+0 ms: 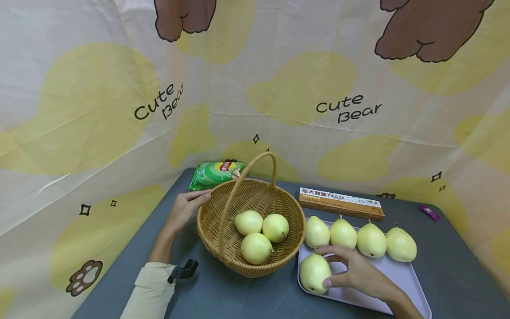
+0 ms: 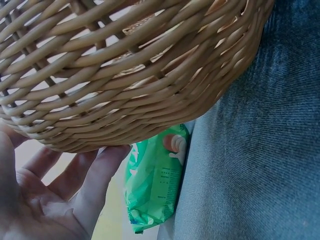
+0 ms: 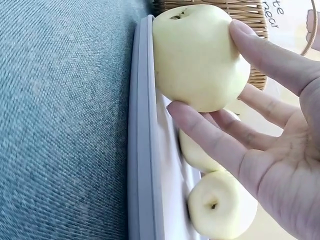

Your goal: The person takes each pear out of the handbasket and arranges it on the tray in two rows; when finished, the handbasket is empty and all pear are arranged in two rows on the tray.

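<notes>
My left hand [image 1: 188,210] holds the left rim of a wicker basket [image 1: 211,235] with an arched handle. In the left wrist view, its fingers [image 2: 102,172] lie against the woven outer wall. Three pale yellow-green pears [image 1: 256,249] sit inside the basket. My right hand [image 1: 352,270] grips another pear [image 1: 314,273] at the near left corner of a pale lilac tray [image 1: 388,272]. In the right wrist view, thumb and fingers lie around that pear [image 3: 200,60], just inside the tray's rim [image 3: 145,130]. Several pears [image 1: 372,239] stand in a row along the tray's far side.
Behind the basket lies a green snack bag [image 1: 211,175]. A pasta box [image 1: 340,204] lies beyond the tray, and a small purple-wrapped item [image 1: 429,212] is at the far right. A printed cloth [image 1: 287,84] hangs behind the grey-blue table [image 1: 239,297].
</notes>
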`<state>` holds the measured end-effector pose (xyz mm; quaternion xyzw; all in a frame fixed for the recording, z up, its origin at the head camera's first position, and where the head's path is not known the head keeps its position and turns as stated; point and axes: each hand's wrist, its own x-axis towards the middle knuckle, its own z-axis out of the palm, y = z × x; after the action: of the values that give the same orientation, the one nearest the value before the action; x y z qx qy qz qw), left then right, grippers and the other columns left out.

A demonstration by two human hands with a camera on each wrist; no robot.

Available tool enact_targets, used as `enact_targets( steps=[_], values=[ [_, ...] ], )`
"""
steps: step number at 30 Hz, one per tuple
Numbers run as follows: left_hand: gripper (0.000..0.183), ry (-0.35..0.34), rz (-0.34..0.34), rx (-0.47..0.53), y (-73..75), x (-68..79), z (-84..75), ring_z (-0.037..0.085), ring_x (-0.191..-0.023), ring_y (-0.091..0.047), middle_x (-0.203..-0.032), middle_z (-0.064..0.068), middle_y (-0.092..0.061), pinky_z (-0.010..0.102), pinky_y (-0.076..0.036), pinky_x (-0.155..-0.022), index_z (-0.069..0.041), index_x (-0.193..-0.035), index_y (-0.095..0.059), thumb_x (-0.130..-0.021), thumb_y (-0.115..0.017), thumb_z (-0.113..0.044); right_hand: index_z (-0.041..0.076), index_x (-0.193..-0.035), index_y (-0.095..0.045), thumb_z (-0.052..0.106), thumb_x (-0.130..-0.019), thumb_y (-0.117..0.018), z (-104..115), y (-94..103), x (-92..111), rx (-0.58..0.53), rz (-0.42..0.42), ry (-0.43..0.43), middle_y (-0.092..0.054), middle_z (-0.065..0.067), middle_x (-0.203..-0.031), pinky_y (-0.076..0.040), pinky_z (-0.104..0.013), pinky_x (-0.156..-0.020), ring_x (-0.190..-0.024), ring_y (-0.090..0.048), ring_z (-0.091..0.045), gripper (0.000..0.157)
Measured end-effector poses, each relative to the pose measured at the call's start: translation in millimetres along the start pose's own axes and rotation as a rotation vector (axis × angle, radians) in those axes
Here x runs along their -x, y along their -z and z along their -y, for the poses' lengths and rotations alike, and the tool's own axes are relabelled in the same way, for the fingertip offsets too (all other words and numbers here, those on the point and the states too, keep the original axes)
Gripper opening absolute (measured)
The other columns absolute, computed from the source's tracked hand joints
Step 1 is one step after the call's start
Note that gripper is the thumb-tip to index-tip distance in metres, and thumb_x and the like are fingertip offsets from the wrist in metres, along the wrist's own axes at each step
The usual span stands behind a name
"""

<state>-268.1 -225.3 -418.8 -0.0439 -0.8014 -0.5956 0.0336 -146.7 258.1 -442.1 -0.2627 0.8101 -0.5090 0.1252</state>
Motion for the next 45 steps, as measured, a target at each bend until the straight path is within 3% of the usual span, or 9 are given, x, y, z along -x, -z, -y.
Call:
enact_targets(
  steps=[11, 23, 35, 45],
  values=[
    [0.045, 0.002, 0.006, -0.002, -0.1, 1.3, -3.1, 0.026, -0.111, -0.073, -0.134, 0.020, -0.071, 0.047, -0.064, -0.086, -0.011, -0.137, -0.073, -0.103, -0.071, -0.041, 0.010, -0.146, -0.061, 0.016, -0.093, -0.084, 2, 8.1, 4, 0.039, -0.025, -0.031, -0.062, -0.017, -0.145, -0.059, -0.032, -0.093, -0.123, -0.064, -0.010, 0.058],
    [0.048, 0.014, 0.021, 0.053, -0.1, 0.6, -1.3, 0.029, -0.109, -0.075, -0.135, 0.023, -0.070, 0.039, -0.066, -0.078, -0.008, -0.139, -0.071, -0.103, -0.071, -0.040, 0.003, -0.143, -0.061, 0.012, -0.095, -0.080, 5, 8.8, 1, 0.016, -0.062, 0.001, -0.062, -0.022, -0.141, -0.060, -0.035, -0.092, -0.123, -0.066, -0.015, 0.052],
    [0.047, 0.010, 0.023, 0.057, 1.4, 0.6, -1.2, 0.031, -0.111, -0.074, -0.135, 0.023, -0.070, 0.039, -0.066, -0.079, -0.009, -0.139, -0.071, -0.103, -0.071, -0.039, 0.001, -0.136, -0.066, 0.012, -0.096, -0.079, 17, 5.3, -13, 0.030, -0.202, -0.017, -0.070, -0.019, -0.130, -0.059, -0.030, -0.095, -0.118, -0.069, -0.019, 0.043],
    [0.047, 0.016, 0.031, 0.071, 0.6, 1.0, -1.5, 0.026, -0.103, -0.076, -0.133, 0.024, -0.070, 0.041, -0.066, -0.076, -0.007, -0.139, -0.071, -0.104, -0.071, -0.038, 0.000, -0.134, -0.067, 0.012, -0.097, -0.079, 35, 5.1, -31, 0.045, -0.290, 0.037, -0.067, -0.022, -0.134, -0.061, -0.031, -0.092, -0.116, -0.070, -0.022, 0.040]
  ],
)
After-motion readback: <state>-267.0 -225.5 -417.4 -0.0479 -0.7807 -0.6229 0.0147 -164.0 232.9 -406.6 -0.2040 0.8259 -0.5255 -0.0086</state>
